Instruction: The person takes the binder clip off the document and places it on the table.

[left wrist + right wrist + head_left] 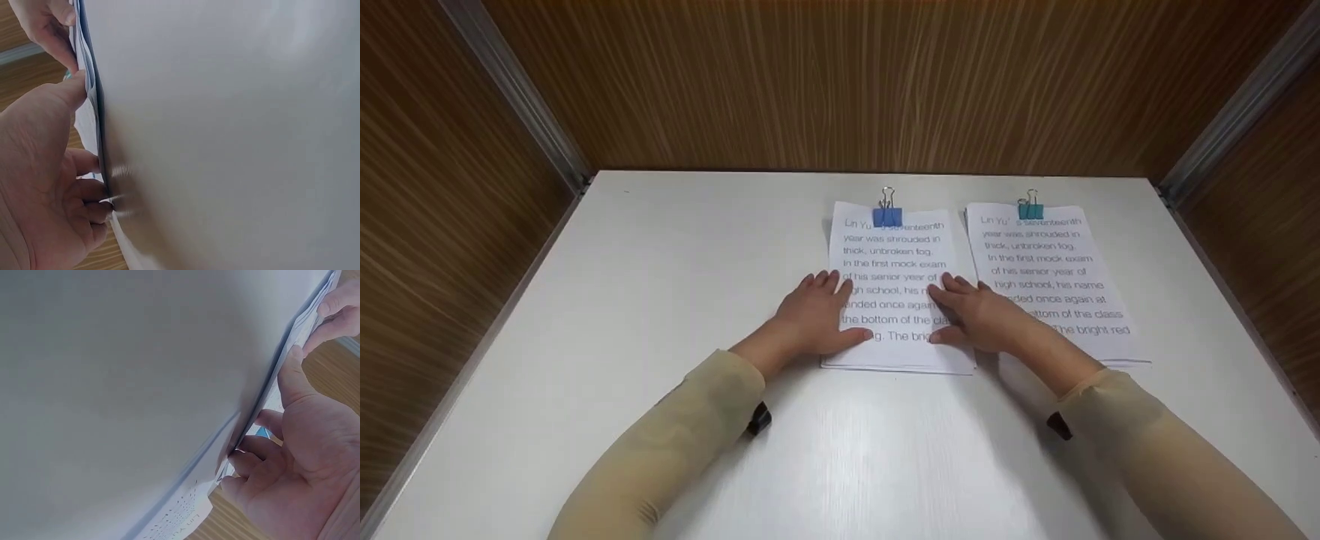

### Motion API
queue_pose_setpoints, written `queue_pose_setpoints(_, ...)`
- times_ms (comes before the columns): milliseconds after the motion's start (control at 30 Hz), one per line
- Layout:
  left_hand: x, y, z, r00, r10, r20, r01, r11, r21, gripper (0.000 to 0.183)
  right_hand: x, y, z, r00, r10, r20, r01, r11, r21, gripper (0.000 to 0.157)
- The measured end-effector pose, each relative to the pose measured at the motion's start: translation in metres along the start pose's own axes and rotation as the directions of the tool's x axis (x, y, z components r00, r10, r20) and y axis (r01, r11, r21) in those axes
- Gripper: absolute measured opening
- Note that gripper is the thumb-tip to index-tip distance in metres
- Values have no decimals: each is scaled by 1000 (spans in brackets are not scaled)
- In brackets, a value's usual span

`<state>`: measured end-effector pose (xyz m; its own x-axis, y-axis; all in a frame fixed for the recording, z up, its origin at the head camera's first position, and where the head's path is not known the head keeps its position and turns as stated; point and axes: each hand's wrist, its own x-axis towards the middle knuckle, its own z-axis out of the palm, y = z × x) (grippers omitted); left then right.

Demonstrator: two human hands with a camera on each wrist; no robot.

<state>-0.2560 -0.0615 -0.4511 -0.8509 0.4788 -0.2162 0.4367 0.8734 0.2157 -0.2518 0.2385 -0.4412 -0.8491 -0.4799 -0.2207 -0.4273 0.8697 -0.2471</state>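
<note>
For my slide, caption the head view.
Both hands, left and right, rest on a blue-clipped stack; another stack lies beside.

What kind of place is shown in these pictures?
Probably a desk booth or recording cubicle: a white table enclosed by wood-grain walls on three sides, with two clipped paper stacks, one under both hands and another beside it.

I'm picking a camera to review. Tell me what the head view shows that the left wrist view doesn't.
Head only: two clipped stacks, the right stack, blue clip, teal clip, printed text, both sleeves.
Left wrist only: the left stack's sheet edges close up, thumb against them.
Both: left hand and right hand on the left stack, white table.
</note>
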Motion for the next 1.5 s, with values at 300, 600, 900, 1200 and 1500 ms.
queue_pose_setpoints(300,-19,7,5,1000,-3,0,3,999,40,100,-13,-9,7,1000,-17,-21,17,1000,9,90)
queue_pose_setpoints(600,-36,9,9,1000,2,-15,-1,999,38,100,-24,-19,12,998,-50,-42,50,999,-8,90)
queue_pose_setpoints(900,-52,18,13,1000,7,-15,-7,999,38,101,-44,-29,18,996,-57,-66,56,998,-10,90)
queue_pose_setpoints(1200,-69,28,16,1000,17,-23,-17,1000,21,100,-60,-37,26,990,-91,-109,87,995,-37,88)
queue_pose_setpoints(1500,-86,33,24,998,49,-29,-48,997,62,101,-76,-46,36,990,-87,-116,84,996,-30,89)
